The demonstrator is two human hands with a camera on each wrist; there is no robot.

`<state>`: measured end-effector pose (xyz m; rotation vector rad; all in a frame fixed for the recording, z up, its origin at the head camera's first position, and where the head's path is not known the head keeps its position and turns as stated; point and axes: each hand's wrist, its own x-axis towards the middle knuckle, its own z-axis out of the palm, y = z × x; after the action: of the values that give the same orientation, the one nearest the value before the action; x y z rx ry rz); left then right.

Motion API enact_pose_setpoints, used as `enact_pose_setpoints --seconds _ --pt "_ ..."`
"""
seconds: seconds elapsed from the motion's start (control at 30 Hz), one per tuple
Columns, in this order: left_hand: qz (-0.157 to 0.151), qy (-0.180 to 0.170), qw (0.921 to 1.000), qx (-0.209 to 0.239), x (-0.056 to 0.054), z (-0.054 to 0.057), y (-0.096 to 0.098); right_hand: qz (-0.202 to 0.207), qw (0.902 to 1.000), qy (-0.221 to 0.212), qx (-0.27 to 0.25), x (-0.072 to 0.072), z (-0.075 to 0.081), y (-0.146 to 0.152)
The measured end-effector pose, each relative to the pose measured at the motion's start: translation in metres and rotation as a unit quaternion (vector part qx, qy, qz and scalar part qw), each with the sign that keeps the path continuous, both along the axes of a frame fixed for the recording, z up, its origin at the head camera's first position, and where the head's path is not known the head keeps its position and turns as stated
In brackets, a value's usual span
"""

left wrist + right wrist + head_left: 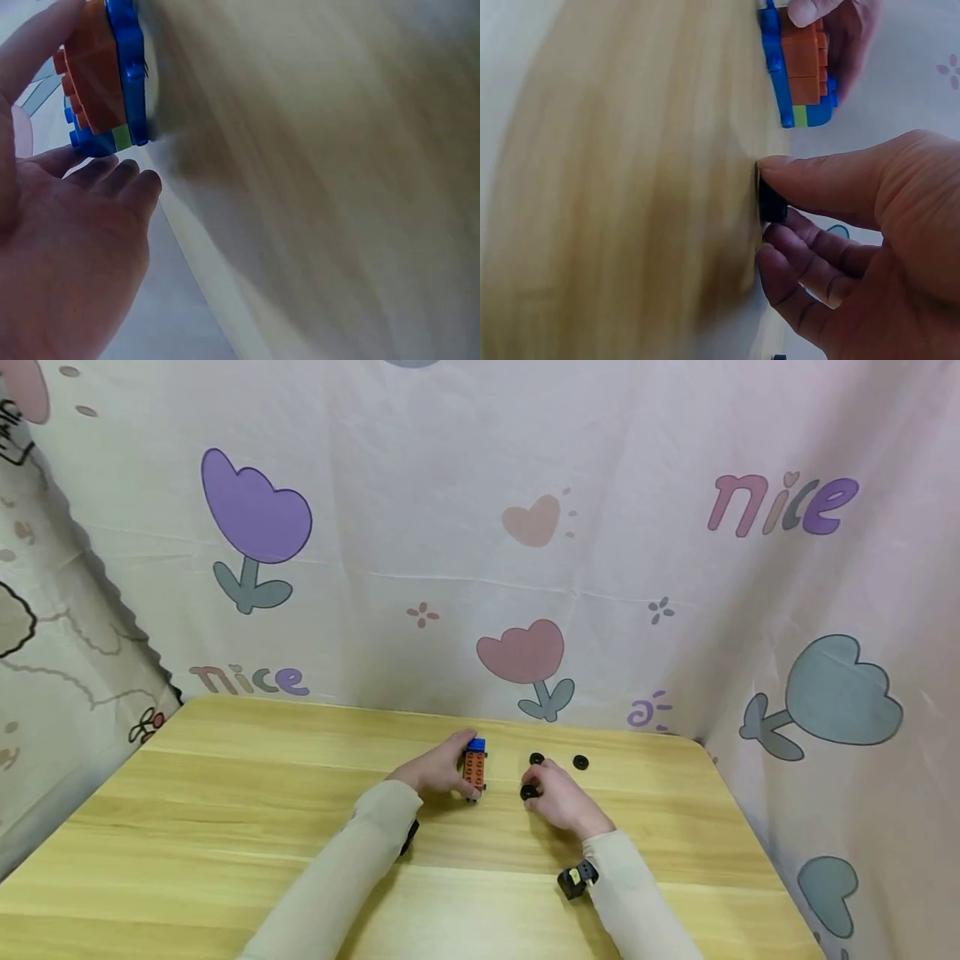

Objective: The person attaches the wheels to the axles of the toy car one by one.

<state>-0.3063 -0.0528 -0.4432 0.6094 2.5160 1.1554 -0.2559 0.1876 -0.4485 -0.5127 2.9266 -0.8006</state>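
A small building-brick vehicle (474, 770) has orange studded bricks on a blue base, with a blue block at its far end. My left hand (437, 768) holds it from the left, thumb at the near end and fingers at the far end. A lime-green piece shows near one end of the vehicle (94, 75) in the left wrist view. To the right, my right hand (564, 800) pinches a black toy wheel (771, 199) between thumb and fingers, right at the tabletop. The vehicle (802, 67) stands just beyond that wheel in the right wrist view.
Two more black wheels lie on the wooden table (225, 827): one wheel (536, 758) just past my right fingers, another wheel (581, 762) farther right. A patterned curtain (420, 527) hangs along the table's back edge. A black wrist camera (577, 878) sits by my right sleeve.
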Motion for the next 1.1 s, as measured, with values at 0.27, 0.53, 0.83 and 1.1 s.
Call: enact_pose_setpoints --seconds 0.27,0.53,0.83,1.1 --pt "-0.013 0.015 0.9996 -0.020 -0.006 0.001 0.011 -0.003 0.9999 -0.006 -0.011 -0.002 -0.001 0.004" --pt "-0.014 0.030 0.9984 -0.045 -0.005 0.000 0.010 -0.004 0.9994 -0.017 -0.030 0.000 0.002 0.004" --pt "0.002 0.024 0.9995 -0.022 0.003 0.007 0.004 -0.010 0.9986 -0.001 -0.052 0.005 0.011 0.002" --pt "0.023 0.024 0.9989 0.032 0.015 0.007 0.000 -0.007 0.9965 0.017 -0.081 0.015 0.024 -0.003"
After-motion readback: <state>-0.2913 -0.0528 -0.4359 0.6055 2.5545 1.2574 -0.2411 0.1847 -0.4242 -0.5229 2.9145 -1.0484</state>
